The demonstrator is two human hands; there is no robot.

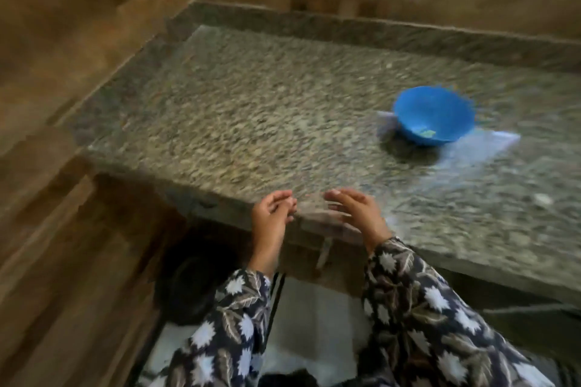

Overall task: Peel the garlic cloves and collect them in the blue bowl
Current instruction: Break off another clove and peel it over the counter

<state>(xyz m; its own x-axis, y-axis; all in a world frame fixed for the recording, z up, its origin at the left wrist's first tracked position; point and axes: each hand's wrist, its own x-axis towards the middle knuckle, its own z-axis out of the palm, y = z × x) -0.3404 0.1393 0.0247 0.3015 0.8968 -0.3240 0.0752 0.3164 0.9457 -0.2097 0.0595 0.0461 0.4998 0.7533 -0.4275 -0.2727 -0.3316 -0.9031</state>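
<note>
One blue bowl (440, 108) on granite counter (251, 110), few blurred bits (426, 133) inside.

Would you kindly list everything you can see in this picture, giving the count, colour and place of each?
Counter: one, speckled grey-brown stone, fills the middle of the view.
Blue bowl: one, blue, on the counter at the right; a small pale bit inside, too blurred to name.
Sheet: one, whitish, flat on the counter under the bowl.
Wall: brown, behind and left of the counter.
Dark round object: one, black, below the counter's edge; blurred.
Sleeves: two, dark with pale leaf print, at the bottom.
Left hand: at the counter's near edge, fingers curled; any hold unclear.
Right hand: beside it, fingers relaxed.
</note>
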